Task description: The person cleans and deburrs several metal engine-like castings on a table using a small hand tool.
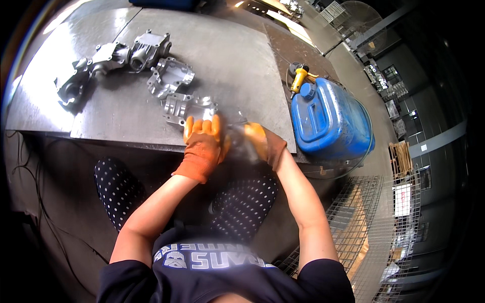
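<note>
At the table's front edge, my left hand (201,149) in an orange work glove is closed, its fingers curled and its thumb side against a blurred grey metal part (239,141). On the other side of that part is my right hand (263,142), also gloved and smeared by motion. Its fingers curl toward the part, but their exact grip is hidden. Just beyond my left fingertips lies an open metal casting (177,107). A second open casting (171,77) rests behind it, touching or nearly touching.
More grey castings (108,56) curve in a row toward the left of the metal table (227,53). To the right stand a blue plastic jerrycan (333,118) and a yellow angle grinder (299,78). Wire mesh cages (353,207) are at lower right; cables (38,187) hang at left.
</note>
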A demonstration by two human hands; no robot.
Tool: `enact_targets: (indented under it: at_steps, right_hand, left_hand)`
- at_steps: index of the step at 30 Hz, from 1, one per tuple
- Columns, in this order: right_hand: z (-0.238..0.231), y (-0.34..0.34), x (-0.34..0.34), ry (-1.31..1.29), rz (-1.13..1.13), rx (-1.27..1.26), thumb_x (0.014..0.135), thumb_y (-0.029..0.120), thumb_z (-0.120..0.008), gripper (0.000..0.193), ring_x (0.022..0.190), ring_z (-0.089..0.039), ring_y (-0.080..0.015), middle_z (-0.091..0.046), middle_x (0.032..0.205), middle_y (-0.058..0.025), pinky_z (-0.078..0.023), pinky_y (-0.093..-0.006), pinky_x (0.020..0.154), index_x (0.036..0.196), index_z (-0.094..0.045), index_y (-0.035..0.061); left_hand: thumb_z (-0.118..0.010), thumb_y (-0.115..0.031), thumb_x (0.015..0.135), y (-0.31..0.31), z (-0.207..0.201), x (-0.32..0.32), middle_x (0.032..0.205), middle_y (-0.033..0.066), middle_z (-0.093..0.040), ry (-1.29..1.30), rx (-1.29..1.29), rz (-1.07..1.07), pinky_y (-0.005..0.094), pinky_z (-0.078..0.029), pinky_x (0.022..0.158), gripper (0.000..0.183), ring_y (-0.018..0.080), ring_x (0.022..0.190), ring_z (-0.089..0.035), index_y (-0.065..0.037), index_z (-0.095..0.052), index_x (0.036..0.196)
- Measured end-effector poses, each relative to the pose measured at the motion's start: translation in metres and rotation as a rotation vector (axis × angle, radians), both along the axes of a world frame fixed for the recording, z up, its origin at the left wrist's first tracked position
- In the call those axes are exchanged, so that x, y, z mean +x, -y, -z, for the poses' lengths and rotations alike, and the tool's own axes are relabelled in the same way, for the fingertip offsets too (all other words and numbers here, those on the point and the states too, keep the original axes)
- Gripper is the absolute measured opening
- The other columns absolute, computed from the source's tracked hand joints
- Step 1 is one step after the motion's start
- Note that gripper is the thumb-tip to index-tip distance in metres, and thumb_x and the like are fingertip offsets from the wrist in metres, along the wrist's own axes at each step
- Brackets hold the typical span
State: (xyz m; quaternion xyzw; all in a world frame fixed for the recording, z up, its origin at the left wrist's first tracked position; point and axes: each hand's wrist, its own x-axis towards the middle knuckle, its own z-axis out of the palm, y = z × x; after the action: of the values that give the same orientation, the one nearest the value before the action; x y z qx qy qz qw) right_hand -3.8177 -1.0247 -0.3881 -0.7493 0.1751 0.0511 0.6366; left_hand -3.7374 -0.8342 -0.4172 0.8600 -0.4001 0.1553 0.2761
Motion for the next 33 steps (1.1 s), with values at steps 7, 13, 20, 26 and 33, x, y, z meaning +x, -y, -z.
enact_targets:
  at_steps: [7, 13, 20, 26, 33]
  right_hand:
    - [-0.016, -0.011, 0.008, -0.155, 0.131, 0.237, 0.099, 0.043, -0.057, 0.044, 0.083, -0.063, -0.0157, -0.066, 0.097, -0.0086, -0.053, -0.0347, 0.073, 0.116, -0.058, 0.0024]
    - [-0.017, -0.034, 0.052, -0.084, -0.252, -0.865, 0.098, 0.043, -0.06, 0.041, 0.099, -0.07, -0.0271, -0.071, 0.111, -0.0117, -0.054, -0.0407, 0.086, 0.12, -0.06, 0.0083]
    - [-0.012, -0.111, 0.102, 0.134, -0.332, -1.753, 0.09, 0.029, -0.064, 0.015, 0.075, -0.07, -0.0255, -0.07, 0.084, -0.0066, -0.05, -0.0433, 0.064, 0.097, -0.063, 0.0155]
    - [0.019, -0.119, 0.111, 0.306, -0.214, -2.039, 0.082, 0.016, -0.063, 0.009, 0.064, -0.065, -0.0198, -0.062, 0.073, -0.0023, -0.045, -0.0387, 0.059, 0.09, -0.06, 0.0148]
    - [0.02, -0.13, 0.114, 0.204, -0.176, -2.14, 0.08, 0.016, -0.064, 0.013, 0.061, -0.063, -0.0182, -0.059, 0.07, -0.0014, -0.045, -0.0376, 0.058, 0.091, -0.058, 0.0122]
  left_hand:
    - [-0.076, -0.012, 0.072, -0.096, 0.009, 0.058, 0.106, 0.0083, -0.066, -0.019, 0.058, 0.359, 0.0495, -0.036, 0.117, 0.046, 0.03, 0.108, -0.062, -0.014, -0.067, 0.117]
    - [-0.069, -0.011, 0.076, -0.167, -0.019, 0.075, 0.13, 0.0089, -0.062, 0.14, 0.201, 0.15, 0.0512, -0.029, 0.12, 0.05, 0.0293, 0.132, -0.053, -0.014, -0.064, 0.126]
    - [-0.08, -0.031, 0.073, -0.127, 0.018, 0.061, 0.105, 0.0097, -0.067, 0.088, 0.003, -0.16, 0.0497, -0.04, 0.11, 0.047, 0.0317, 0.108, -0.062, -0.009, -0.068, 0.113]
    - [-0.081, -0.037, 0.069, -0.118, 0.025, 0.067, 0.089, 0.0064, -0.065, 0.033, 0.062, -0.174, 0.0454, -0.045, 0.092, 0.037, 0.0287, 0.092, -0.063, -0.013, -0.07, 0.095]
    - [-0.081, -0.035, 0.069, -0.115, 0.017, 0.064, 0.087, 0.0076, -0.063, 0.002, 0.009, -0.179, 0.045, -0.045, 0.089, 0.035, 0.0299, 0.088, -0.062, -0.011, -0.066, 0.089]
